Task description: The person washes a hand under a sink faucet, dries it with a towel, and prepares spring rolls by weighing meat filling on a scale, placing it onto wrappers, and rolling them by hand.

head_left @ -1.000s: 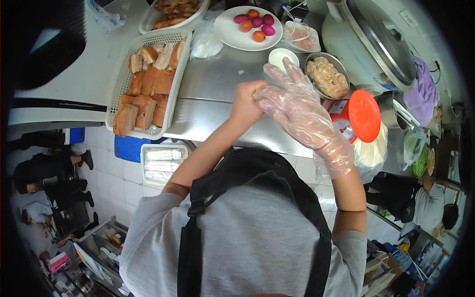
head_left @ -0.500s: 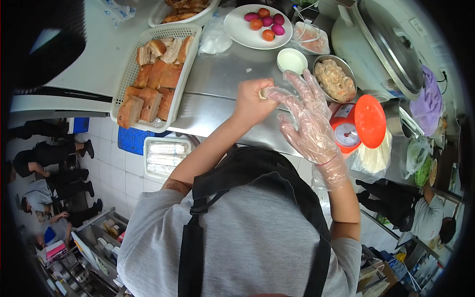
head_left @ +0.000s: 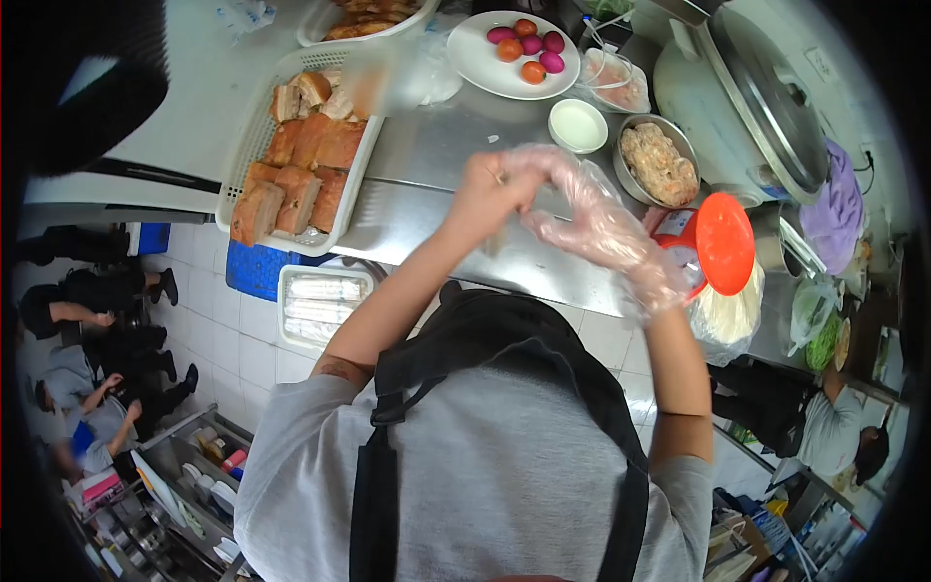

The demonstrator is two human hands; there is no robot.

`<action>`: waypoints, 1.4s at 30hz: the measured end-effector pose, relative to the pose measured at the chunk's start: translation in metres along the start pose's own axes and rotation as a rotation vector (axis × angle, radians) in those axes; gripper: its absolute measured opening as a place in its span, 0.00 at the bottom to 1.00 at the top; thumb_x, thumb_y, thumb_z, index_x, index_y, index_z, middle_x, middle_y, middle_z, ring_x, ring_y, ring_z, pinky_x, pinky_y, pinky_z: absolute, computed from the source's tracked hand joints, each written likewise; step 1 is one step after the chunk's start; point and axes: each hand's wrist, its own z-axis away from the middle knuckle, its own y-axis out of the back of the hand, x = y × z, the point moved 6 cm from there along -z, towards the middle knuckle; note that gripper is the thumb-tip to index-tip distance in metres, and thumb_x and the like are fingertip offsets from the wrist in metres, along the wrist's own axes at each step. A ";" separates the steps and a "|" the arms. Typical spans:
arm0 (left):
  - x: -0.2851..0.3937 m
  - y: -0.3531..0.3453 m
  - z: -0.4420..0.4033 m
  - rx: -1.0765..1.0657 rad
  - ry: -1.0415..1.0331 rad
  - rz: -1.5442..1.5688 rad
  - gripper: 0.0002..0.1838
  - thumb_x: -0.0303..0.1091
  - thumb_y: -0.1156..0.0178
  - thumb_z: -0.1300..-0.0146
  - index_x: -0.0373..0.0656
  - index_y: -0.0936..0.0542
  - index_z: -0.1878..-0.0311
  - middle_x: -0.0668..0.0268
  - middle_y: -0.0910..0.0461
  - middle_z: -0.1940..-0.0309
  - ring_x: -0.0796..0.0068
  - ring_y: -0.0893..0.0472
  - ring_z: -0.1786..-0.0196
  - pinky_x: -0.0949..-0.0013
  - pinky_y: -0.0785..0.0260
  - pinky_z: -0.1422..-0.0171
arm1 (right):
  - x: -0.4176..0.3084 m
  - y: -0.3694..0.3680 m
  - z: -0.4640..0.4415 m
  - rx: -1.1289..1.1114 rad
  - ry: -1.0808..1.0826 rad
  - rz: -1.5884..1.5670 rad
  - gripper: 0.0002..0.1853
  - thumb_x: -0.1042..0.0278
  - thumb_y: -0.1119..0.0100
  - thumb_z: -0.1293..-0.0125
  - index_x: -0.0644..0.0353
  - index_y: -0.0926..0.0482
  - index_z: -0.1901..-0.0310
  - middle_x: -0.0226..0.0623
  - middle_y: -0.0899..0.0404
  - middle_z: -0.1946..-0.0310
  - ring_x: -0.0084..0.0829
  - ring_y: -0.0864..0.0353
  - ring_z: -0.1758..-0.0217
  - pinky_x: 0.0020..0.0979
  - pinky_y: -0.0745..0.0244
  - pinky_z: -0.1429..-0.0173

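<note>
My bare left hand [head_left: 485,199] is closed in a loose fist above the steel counter. A bit of something pale shows at the fist, too small and blurred to name. My right hand [head_left: 601,218] wears a clear plastic glove. Its fingers curve over to the top of the left fist, while the thumb stays apart from them, leaving a gap. Beyond the right hand are a metal bowl [head_left: 659,160] of pinkish minced filling and a small white bowl [head_left: 578,126]. An orange-red kitchen scale [head_left: 722,242] stands close by its wrist.
A white basket [head_left: 354,199] holds roasted pork slabs at left. A white plate [head_left: 475,68] carries red and purple small fruits. A large lidded pot [head_left: 679,82] and a bag of pale stacked sheets [head_left: 732,315] are at right. Several people stand beyond.
My right hand's fingers have gone from stretched out to curved around the top of my left fist. The left fist has turned slightly.
</note>
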 end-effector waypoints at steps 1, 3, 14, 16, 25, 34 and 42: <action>-0.009 0.012 -0.011 -0.004 0.098 0.065 0.18 0.43 0.39 0.33 0.41 0.22 0.76 0.65 0.21 0.80 0.79 0.23 0.75 0.74 0.32 0.72 | 0.016 -0.014 -0.003 0.138 -0.076 -0.294 0.39 0.73 0.35 0.42 0.50 0.37 0.28 0.43 0.31 0.36 0.42 0.30 0.34 0.40 0.32 0.31; -0.023 0.032 -0.018 0.053 0.307 0.183 0.29 0.56 0.46 0.28 0.47 0.32 0.82 0.65 0.24 0.81 0.75 0.25 0.78 0.73 0.34 0.73 | 0.047 -0.050 -0.023 0.174 -0.117 -0.376 0.40 0.72 0.36 0.39 0.51 0.42 0.26 0.42 0.32 0.38 0.34 0.28 0.40 0.38 0.28 0.37; -0.039 0.174 -0.005 0.534 -0.095 -0.330 0.30 0.59 0.61 0.23 0.43 0.22 0.45 0.66 0.24 0.59 0.77 0.28 0.61 0.73 0.34 0.57 | 0.190 -0.179 -0.120 0.277 -0.717 -0.641 0.30 0.68 0.43 0.37 0.63 0.35 0.33 0.42 0.21 0.66 0.33 0.20 0.70 0.37 0.21 0.60; -0.057 0.166 0.038 0.512 -0.041 -0.132 0.27 0.58 0.61 0.23 0.43 0.24 0.57 0.69 0.27 0.64 0.79 0.30 0.67 0.72 0.37 0.62 | 0.197 -0.174 -0.137 0.302 -0.736 -0.491 0.30 0.65 0.43 0.36 0.67 0.33 0.34 0.48 0.19 0.59 0.39 0.17 0.61 0.40 0.21 0.53; -0.108 0.024 0.100 -0.100 0.860 1.081 0.44 0.73 0.59 0.33 0.40 0.36 0.32 0.53 0.27 0.47 0.61 0.25 0.52 0.50 0.29 0.43 | 0.034 -0.050 -0.154 0.980 0.049 -0.330 0.27 0.59 0.46 0.28 0.65 0.32 0.33 0.52 0.28 0.36 0.41 0.27 0.35 0.37 0.35 0.30; -0.083 -0.109 0.115 -1.054 1.119 1.182 0.40 0.76 0.63 0.34 0.50 0.28 0.41 0.54 0.26 0.44 0.55 0.24 0.49 0.53 0.28 0.48 | -0.077 -0.120 -0.084 0.658 0.388 -0.152 0.21 0.59 0.41 0.31 0.62 0.25 0.41 0.44 0.25 0.42 0.42 0.27 0.39 0.43 0.36 0.31; -0.089 -0.175 0.102 -1.075 1.013 1.484 0.37 0.70 0.59 0.31 0.49 0.33 0.33 0.56 0.26 0.43 0.60 0.24 0.51 0.58 0.27 0.51 | -0.089 -0.050 0.022 0.741 0.445 0.237 0.21 0.60 0.39 0.33 0.57 0.24 0.41 0.40 0.23 0.42 0.46 0.28 0.37 0.45 0.34 0.33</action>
